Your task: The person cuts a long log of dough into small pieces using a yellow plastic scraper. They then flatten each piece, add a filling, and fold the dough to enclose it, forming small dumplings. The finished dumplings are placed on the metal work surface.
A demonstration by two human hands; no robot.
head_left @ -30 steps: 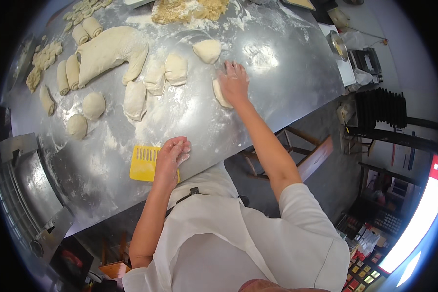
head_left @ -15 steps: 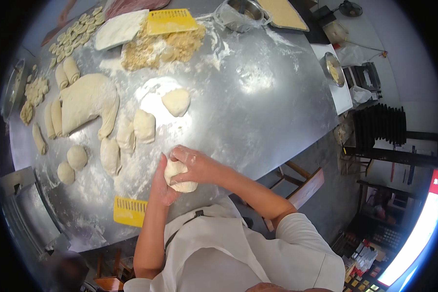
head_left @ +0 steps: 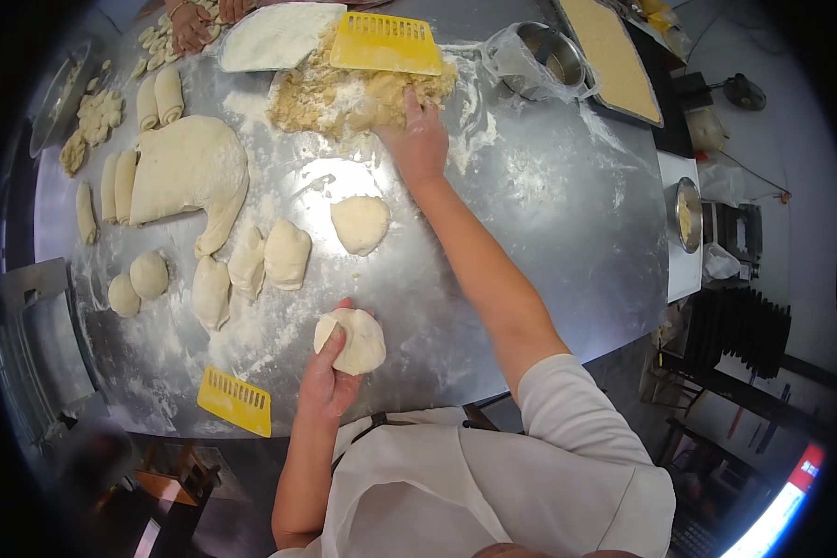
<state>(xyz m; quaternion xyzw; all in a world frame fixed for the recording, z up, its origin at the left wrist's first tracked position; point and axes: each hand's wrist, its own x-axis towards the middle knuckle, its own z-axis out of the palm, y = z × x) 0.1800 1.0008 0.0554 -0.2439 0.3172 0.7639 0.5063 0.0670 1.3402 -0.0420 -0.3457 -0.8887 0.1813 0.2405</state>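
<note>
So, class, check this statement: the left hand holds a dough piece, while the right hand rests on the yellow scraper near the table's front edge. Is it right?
Not quite: the right hand is at the crumbly tan heap, not on the yellow scraper, as the head view shows. The left hand does hold a dough piece.

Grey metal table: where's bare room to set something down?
Largest: right side of the grey metal table, between the right forearm and the white board. Smaller: between that forearm and the cream dough round in the left hand. Crowded: left, with pale dough pieces; top, around the crumbly tan mound.
</note>
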